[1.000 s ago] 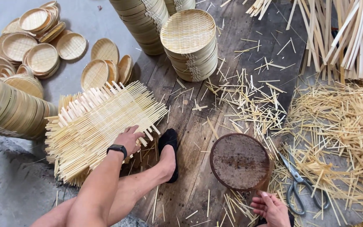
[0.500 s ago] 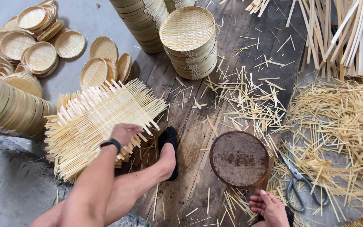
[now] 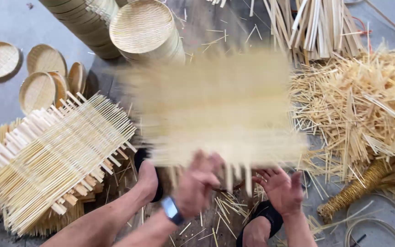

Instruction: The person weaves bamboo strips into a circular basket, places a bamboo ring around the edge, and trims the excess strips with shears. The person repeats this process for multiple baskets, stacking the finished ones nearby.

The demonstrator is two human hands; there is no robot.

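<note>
My left hand (image 3: 198,185), with a dark watch on the wrist, grips the near edge of a woven bamboo mat (image 3: 216,105) that is blurred in mid-air over the middle of the floor. My right hand (image 3: 280,188) is spread open just under the mat's near right edge, touching or close to its protruding strips. A stack of similar square woven mats (image 3: 56,155) lies to the left. My feet in black sandals show below the mat, the left one (image 3: 148,178) beside the stack and the right one (image 3: 258,224) near my right wrist.
Stacks of round woven bamboo trays (image 3: 145,29) stand at the back, with loose round trays (image 3: 42,75) at the left. A large heap of bamboo offcuts (image 3: 366,105) fills the right. Bundled long strips (image 3: 316,25) lie at the top right, a coiled golden binding (image 3: 353,194) at the lower right.
My left hand has lifted a mat off the left stack and swung it right over the round dark form, which is now hidden. My right hand has come up to the mat's edge.
</note>
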